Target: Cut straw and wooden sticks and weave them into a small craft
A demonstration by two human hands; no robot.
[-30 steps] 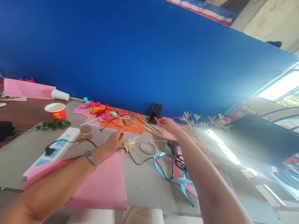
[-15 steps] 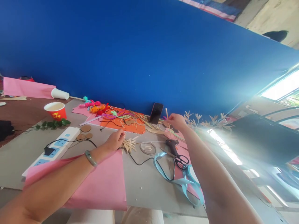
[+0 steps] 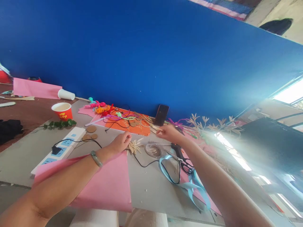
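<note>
My left hand (image 3: 120, 142), a jade-coloured bangle on its wrist, has its fingers curled closed beside a bunch of pale dried strips (image 3: 134, 147). What the fingertips hold, if anything, is hidden. My right hand (image 3: 169, 133) reaches over the back of the table with its fingertips pinched together near long pale straw pieces; what lies between them is too small to tell. Below it are a black glue gun (image 3: 177, 149), black-handled scissors (image 3: 187, 166) and a loose light blue ribbon (image 3: 189, 186). A coil of pale cord (image 3: 153, 150) lies between the hands.
A phone (image 3: 162, 114) leans on the blue partition (image 3: 142, 56). To the left are a white power strip (image 3: 59, 151), a red paper cup (image 3: 62, 112), cork discs (image 3: 91, 128) and a leafy sprig (image 3: 60, 124). Pink paper (image 3: 106, 186) lies in front; orange paper (image 3: 132, 126) lies behind.
My right hand has moved left and slightly lower, away from above the glue gun. The thin pale stick it held upright no longer shows. My left hand stays by the dried strips.
</note>
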